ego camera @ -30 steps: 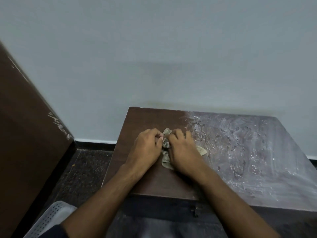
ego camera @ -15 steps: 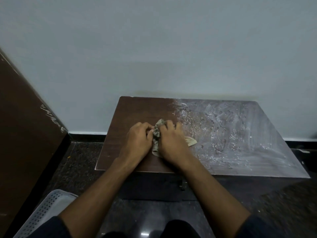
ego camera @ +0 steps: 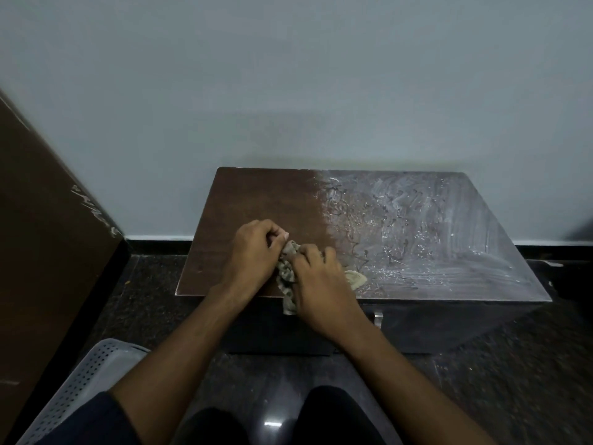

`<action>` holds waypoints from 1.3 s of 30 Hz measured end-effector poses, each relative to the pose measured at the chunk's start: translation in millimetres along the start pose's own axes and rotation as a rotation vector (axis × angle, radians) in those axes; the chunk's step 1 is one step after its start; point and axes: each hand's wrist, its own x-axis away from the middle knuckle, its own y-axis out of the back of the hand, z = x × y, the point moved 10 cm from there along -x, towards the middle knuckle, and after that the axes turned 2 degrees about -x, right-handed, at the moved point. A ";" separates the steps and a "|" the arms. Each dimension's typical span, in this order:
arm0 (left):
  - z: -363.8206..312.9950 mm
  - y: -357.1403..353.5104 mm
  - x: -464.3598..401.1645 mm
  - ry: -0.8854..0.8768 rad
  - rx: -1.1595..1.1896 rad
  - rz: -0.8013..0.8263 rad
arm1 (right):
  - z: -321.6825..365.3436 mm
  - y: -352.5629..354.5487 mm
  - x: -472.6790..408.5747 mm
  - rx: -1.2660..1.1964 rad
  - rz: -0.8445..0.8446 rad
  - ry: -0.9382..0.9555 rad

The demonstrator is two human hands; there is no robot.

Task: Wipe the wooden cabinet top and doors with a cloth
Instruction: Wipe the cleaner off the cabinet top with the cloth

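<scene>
While both hands bunch the crumpled grey-green cloth [ego camera: 286,275] between them near the front edge of the low dark-brown wooden cabinet top [ego camera: 256,200], no stroke appears to be in progress; this looks like a regrip between passes. The left hand [ego camera: 253,252] has its fingers curled and pinches the upper end of the cloth, thumb tip showing. The right hand [ego camera: 317,284] is curled over the rest of it, knuckles up, with a pale fold poking out on its right side and a tail of fabric hanging over the cabinet's front edge.

The top is split plainly in two. Its left part is bare brown wood, while the right part carries a white, streaky, speckled film [ego camera: 417,226] with swirl marks through it. The hands sit right at the boundary. By that reading the top is perhaps a little under half done, and the dark front doors [ego camera: 433,319], with a small metal handle [ego camera: 378,317] visible, seem untouched.

The next move probably calls for a flat, fresh face of cloth pressed under the right hand, then swept rightward into the film in overlapping strokes. A perforated grey plastic basket [ego camera: 80,383] stands on the dark speckled floor [ego camera: 513,380] at lower left.
</scene>
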 end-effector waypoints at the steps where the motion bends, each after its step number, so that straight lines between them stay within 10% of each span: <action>1: -0.5 1.3 -0.1 0.000 -0.011 0.003 | -4.7 2.7 3.4 -0.003 0.001 -0.004; 39: -39.9 -53.1 -8.9 -0.117 -0.018 0.077 | -70.4 22.1 -0.5 0.060 -0.084 -0.143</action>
